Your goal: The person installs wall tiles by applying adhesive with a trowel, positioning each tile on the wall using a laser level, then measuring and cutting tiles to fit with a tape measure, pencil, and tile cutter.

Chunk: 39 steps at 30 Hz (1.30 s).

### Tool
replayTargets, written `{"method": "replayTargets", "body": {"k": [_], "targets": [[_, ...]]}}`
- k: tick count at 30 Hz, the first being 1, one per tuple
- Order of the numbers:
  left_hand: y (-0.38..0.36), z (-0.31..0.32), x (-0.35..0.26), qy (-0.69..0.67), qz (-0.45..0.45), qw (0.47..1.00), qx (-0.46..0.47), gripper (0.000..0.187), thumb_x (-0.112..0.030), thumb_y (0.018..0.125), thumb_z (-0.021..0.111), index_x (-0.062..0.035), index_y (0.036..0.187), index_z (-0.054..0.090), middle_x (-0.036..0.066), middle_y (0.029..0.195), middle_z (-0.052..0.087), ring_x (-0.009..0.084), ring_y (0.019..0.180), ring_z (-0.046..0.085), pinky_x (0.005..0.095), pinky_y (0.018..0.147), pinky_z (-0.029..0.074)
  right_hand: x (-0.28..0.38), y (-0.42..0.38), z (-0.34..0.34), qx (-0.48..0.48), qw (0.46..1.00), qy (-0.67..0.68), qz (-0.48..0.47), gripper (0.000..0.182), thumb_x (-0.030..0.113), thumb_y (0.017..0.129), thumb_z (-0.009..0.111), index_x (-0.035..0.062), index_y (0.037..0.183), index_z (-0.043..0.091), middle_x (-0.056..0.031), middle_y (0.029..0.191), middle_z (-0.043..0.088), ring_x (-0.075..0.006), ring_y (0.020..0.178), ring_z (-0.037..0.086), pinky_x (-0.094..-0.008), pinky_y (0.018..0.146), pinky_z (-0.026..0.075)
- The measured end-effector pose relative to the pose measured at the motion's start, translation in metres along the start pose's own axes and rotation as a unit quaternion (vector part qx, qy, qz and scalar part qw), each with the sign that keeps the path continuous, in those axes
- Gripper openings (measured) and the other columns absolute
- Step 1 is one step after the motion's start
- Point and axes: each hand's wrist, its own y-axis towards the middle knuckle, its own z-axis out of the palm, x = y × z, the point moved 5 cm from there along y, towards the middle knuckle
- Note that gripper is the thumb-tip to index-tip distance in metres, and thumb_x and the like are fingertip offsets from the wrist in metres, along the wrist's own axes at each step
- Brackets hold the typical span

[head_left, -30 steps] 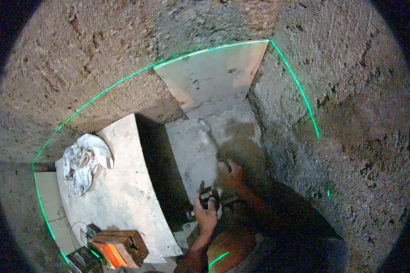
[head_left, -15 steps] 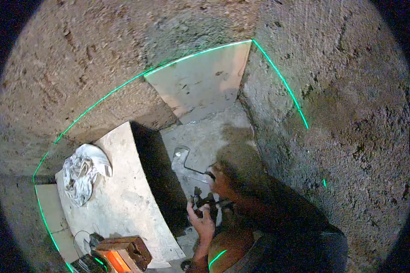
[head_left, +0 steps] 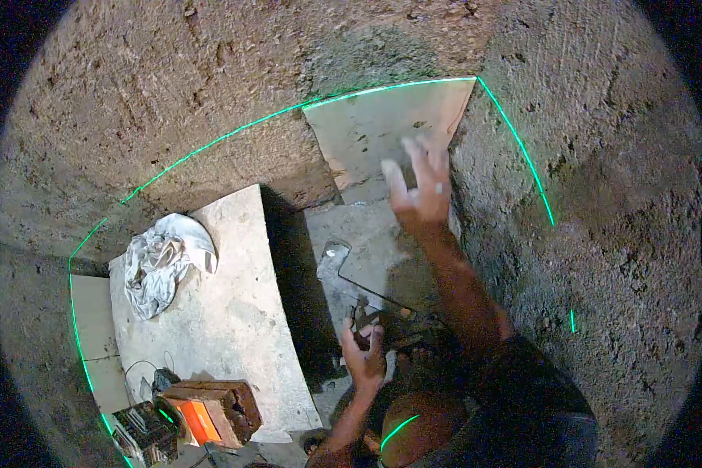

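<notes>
My right hand (head_left: pixel 423 193) is raised with its fingers spread, slightly blurred, in front of the pale tile (head_left: pixel 382 125) set against the wall in the corner. Lower down, my left hand (head_left: pixel 364 360) has thumb and fingers curled around a small dark object (head_left: pixel 363 335) whose kind I cannot make out. Between the hands and the large board lies a tool with a thin, bent dark rod (head_left: pixel 373 291) and a flat grey piece, perhaps a trowel. Its near end is in shadow by my knees.
A large pale board (head_left: pixel 234 335) stands at left, with a crumpled white cloth (head_left: pixel 160 265) on it. Near its front are a brick (head_left: pixel 238 409) and a laser device (head_left: pixel 144 433). A green laser line crosses the rough walls (head_left: pixel 585 156) and the tile's top edge.
My right hand has left the end of the bent rod and risen toward the tile, its fingers opening. My left hand stays low with the dark object. The view has shifted slightly.
</notes>
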Motion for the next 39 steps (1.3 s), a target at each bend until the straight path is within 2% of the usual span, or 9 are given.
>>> {"method": "replayTargets", "body": {"k": [3,5,7,9,13,17,21,31,39], "targets": [[0.023,0.01,-0.052,0.002,0.048,0.999,-0.01,0.064,-0.027,0.086,0.068,0.0058,0.133,0.04,0.019,0.119,0.054,0.0257,0.109,0.052,0.0357,0.097,0.039,-0.001,0.031,-0.006,-0.046,0.998,-0.024,-0.027,0.053,0.023,0.084,0.065,0.0015,0.13,0.048,-0.0228,0.124,0.051,-0.0417,0.111,0.05,-0.0483,0.097,0.041],[0.051,0.015,-0.077,-0.087,0.001,0.996,-0.016,0.063,-0.031,0.088,0.064,0.0049,0.134,0.041,0.018,0.132,0.05,0.025,0.121,0.047,0.0354,0.105,0.033,-0.002,0.039,-0.008,-0.039,0.998,-0.047,-0.01,0.057,0.024,0.083,0.065,0.002,0.132,0.046,-0.0228,0.129,0.048,-0.0423,0.115,0.048,-0.0491,0.099,0.04],[0.083,0.013,-0.121,-0.008,0.122,0.99,-0.067,0.062,-0.026,0.088,0.063,0.0038,0.137,0.039,0.019,0.138,0.046,0.0256,0.126,0.044,0.0351,0.107,0.031,-0.002,0.047,-0.011,-0.031,0.997,-0.067,0.008,0.061,0.025,0.083,0.066,0.0025,0.135,0.044,-0.0228,0.134,0.044,-0.0428,0.119,0.046,-0.0498,0.1,0.039],[0.113,0.017,-0.161,-0.031,0.172,0.982,-0.066,0.064,-0.025,0.088,0.063,0.004,0.139,0.037,0.019,0.14,0.043,0.0272,0.127,0.042,0.0353,0.108,0.03,0.006,0.053,-0.015,-0.029,0.998,-0.037,-0.031,0.063,0.019,0.082,0.068,-0.0009,0.136,0.041,-0.0265,0.135,0.042,-0.0454,0.124,0.041,-0.0494,0.105,0.034],[0.162,0.022,-0.197,0.017,0.261,0.96,-0.096,0.065,-0.024,0.088,0.063,0.0083,0.137,0.035,0.024,0.141,0.039,0.0329,0.131,0.038,0.038,0.11,0.026,-0.003,0.06,-0.016,-0.026,0.998,-0.056,-0.025,0.066,0.02,0.08,0.07,-0.0014,0.135,0.042,-0.025,0.137,0.04,-0.0437,0.127,0.038,-0.0501,0.107,0.032],[0.181,0.032,-0.191,0.093,0.276,0.951,-0.103,0.067,-0.025,0.087,0.062,0.0123,0.135,0.034,0.028,0.14,0.037,0.038,0.132,0.034,0.0405,0.112,0.022,-0.011,0.061,-0.016,-0.024,0.996,-0.077,-0.026,0.066,0.019,0.079,0.07,-0.0011,0.134,0.042,-0.0241,0.138,0.039,-0.0429,0.127,0.038,-0.0494,0.107,0.032],[0.194,0.041,-0.175,0.082,0.267,0.956,-0.087,0.066,-0.025,0.087,0.063,0.0119,0.135,0.036,0.028,0.142,0.036,0.0374,0.133,0.034,0.0403,0.113,0.021,-0.016,0.062,-0.016,-0.016,0.998,-0.055,-0.021,0.065,0.018,0.078,0.071,0.0008,0.134,0.043,-0.0208,0.138,0.04,-0.0412,0.127,0.039,-0.0476,0.106,0.034],[0.205,0.043,-0.169,0.052,0.275,0.954,-0.11,0.056,-0.016,0.084,0.064,0.011,0.129,0.043,0.024,0.134,0.043,0.0338,0.127,0.041,0.0397,0.109,0.029,-0.023,0.066,-0.022,-0.035,0.997,-0.063,-0.037,0.058,0.014,0.078,0.068,0.0041,0.132,0.048,-0.0162,0.135,0.047,-0.0373,0.124,0.045,-0.045,0.103,0.038],[0.206,0.043,-0.164,0.084,0.28,0.954,-0.063,0.063,-0.019,0.086,0.064,0.0078,0.136,0.038,0.027,0.142,0.034,0.0382,0.134,0.032,0.0411,0.113,0.022,-0.03,0.066,-0.018,-0.04,0.997,-0.055,-0.042,0.06,0.016,0.078,0.065,0.008,0.134,0.047,-0.0127,0.137,0.045,-0.0376,0.127,0.041,-0.0499,0.103,0.036]]}}
